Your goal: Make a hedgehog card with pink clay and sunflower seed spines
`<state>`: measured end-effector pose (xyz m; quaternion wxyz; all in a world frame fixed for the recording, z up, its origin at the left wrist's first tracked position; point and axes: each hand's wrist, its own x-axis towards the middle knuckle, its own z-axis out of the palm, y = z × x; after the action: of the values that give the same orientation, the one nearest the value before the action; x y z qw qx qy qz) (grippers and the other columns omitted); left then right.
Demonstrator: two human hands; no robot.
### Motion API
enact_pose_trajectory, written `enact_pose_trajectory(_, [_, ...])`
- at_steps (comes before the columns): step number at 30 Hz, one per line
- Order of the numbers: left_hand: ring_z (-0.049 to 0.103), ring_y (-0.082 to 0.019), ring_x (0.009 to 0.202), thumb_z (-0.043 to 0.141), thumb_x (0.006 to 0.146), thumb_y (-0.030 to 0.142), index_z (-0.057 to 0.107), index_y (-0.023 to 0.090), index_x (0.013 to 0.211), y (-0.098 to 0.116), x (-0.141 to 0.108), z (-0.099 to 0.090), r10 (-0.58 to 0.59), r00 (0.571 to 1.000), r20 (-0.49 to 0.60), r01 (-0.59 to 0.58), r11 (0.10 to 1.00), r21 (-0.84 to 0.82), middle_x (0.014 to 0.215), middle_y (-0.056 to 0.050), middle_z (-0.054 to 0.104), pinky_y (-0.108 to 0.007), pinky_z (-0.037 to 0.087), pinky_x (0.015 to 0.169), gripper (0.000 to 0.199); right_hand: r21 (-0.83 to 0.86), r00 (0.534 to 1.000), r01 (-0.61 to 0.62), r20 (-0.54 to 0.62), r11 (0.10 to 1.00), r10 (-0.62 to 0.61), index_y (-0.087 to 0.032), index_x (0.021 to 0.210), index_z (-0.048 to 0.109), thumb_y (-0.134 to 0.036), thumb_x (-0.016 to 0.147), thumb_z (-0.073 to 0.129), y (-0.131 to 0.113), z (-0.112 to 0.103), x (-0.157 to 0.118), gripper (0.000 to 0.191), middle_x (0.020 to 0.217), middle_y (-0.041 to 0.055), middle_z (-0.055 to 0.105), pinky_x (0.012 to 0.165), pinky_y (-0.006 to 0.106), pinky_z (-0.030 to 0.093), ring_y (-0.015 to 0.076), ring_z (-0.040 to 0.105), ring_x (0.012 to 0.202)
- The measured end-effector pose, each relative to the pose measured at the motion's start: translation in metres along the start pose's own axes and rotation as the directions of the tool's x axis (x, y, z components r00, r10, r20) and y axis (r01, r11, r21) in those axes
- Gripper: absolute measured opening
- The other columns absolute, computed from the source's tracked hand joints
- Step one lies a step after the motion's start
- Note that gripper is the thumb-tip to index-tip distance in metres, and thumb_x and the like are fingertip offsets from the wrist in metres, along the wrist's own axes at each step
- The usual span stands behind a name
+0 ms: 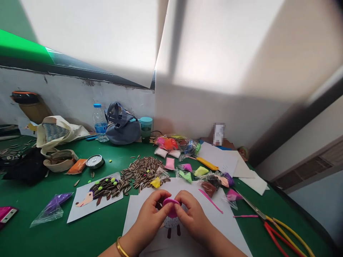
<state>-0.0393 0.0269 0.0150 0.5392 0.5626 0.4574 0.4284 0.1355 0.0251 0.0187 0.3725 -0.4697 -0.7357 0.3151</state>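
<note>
Between the fingertips of my left hand (154,214) and my right hand (191,216) is a flat, rounded piece of magenta modelling clay (171,204). Both hands pinch it just above a white sheet of paper (139,203). Partly covered by the hands, a grey textured clay body (171,223) with two dark brown legs (173,232) lies on that sheet. A thin magenta clay strip (211,201) rests on the paper to the right of my right hand. Beyond my left hand sits a small bag of yellow clay (155,182).
Sunflower seeds (144,171) are heaped behind the paper, beside a hedgehog picture (88,203). Several clay packets (200,171) lie at the back right. Large scissors (268,217) with red and yellow handles are at right. A bottle (100,125), blue bag (122,125) and cup (146,129) stand by the wall.
</note>
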Motion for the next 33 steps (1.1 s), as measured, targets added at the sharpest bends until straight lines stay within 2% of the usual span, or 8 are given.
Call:
enact_pose_trajectory(3, [0.057,-0.019,0.074,0.068,0.081,0.050,0.066,0.018,0.080,0.0014,0.0001,-0.0004,-0.005,1.000,-0.008,0.005,1.000,0.005,0.078,-0.004,0.063,-0.028,0.046,0.067,0.033,-0.010,1.000,0.005,0.016,1.000,-0.005,-0.020,0.078,0.060,-0.033,0.089,0.054,-0.0009,0.0011,-0.0002,0.019,0.080,0.0025,0.061,0.075,0.031,0.041,0.0186,0.054,0.080])
enact_pose_trajectory(7, [0.056,-0.019,0.075,0.065,0.082,0.053,0.063,0.018,0.081,-0.0013,0.0007,-0.0016,-0.020,1.000,-0.021,0.018,0.996,-0.088,0.078,-0.002,0.061,-0.028,0.046,0.068,0.035,-0.004,0.999,0.013,0.031,1.000,-0.013,-0.020,0.080,0.062,-0.031,0.087,0.060,0.0010,0.0014,0.0002,0.013,0.081,0.0018,0.061,0.076,0.031,0.041,0.0185,0.054,0.080])
enact_pose_trajectory(12, [0.059,-0.021,0.086,0.071,0.079,0.043,0.065,0.021,0.103,-0.0023,0.0000,-0.0013,0.019,0.997,-0.072,-0.021,0.999,-0.027,0.095,-0.005,0.064,-0.031,0.048,0.079,0.033,-0.056,0.999,-0.002,0.035,0.998,0.004,-0.020,0.073,0.057,-0.022,0.085,0.057,0.0018,0.0021,0.0007,0.012,0.076,0.0006,0.058,0.073,0.029,0.039,0.0172,0.052,0.076])
enact_pose_trajectory(15, [0.058,-0.021,0.082,0.072,0.078,0.041,0.068,0.019,0.088,0.0002,0.0002,0.0000,0.021,1.000,-0.006,-0.021,0.999,0.037,0.087,-0.005,0.064,-0.031,0.047,0.076,0.025,-0.069,0.998,0.010,0.060,0.998,-0.006,-0.020,0.072,0.056,-0.018,0.080,0.057,0.0022,0.0035,0.0006,0.009,0.075,-0.0001,0.058,0.074,0.029,0.038,0.0169,0.053,0.076])
enact_pose_trajectory(17, [0.057,-0.020,0.076,0.070,0.079,0.045,0.066,0.018,0.078,0.0008,0.0009,0.0005,-0.011,1.000,0.026,0.011,1.000,-0.008,0.079,-0.004,0.063,-0.029,0.047,0.071,0.027,-0.063,0.998,0.006,0.065,0.998,-0.002,-0.020,0.072,0.056,-0.017,0.080,0.057,0.0028,0.0035,0.0004,0.008,0.075,-0.0001,0.058,0.074,0.029,0.038,0.0169,0.053,0.077])
enact_pose_trajectory(21, [0.056,-0.018,0.074,0.073,0.076,0.051,0.064,0.017,0.082,-0.0023,0.0023,0.0004,-0.066,0.998,0.010,0.066,0.988,-0.138,0.078,-0.003,0.062,-0.028,0.046,0.068,0.036,-0.009,0.998,-0.025,0.052,1.000,0.026,-0.020,0.076,0.059,-0.021,0.083,0.057,0.0044,0.0004,0.0003,0.007,0.078,0.0004,0.058,0.074,0.029,0.039,0.0172,0.054,0.078])
enact_pose_trajectory(27, [0.054,-0.015,0.070,0.074,0.076,0.051,0.063,0.017,0.081,-0.0071,0.0018,0.0022,-0.074,0.996,0.054,0.078,0.993,-0.092,0.074,0.000,0.061,-0.025,0.044,0.065,0.036,0.086,0.999,-0.037,-0.024,0.996,0.039,-0.020,0.076,0.057,-0.026,0.088,0.055,0.0057,-0.0034,0.0006,0.014,0.080,0.0014,0.059,0.075,0.029,0.041,0.0177,0.054,0.080])
enact_pose_trajectory(33, [0.052,-0.014,0.063,0.075,0.074,0.052,0.061,0.018,0.079,-0.0072,0.0039,0.0007,-0.113,0.993,0.030,0.117,0.982,-0.149,0.069,0.001,0.060,-0.023,0.039,0.056,0.037,0.096,0.999,-0.043,0.029,0.994,0.040,-0.020,0.078,0.059,-0.030,0.089,0.057,0.0056,-0.0028,0.0009,0.015,0.081,0.0017,0.059,0.074,0.029,0.041,0.0178,0.054,0.080])
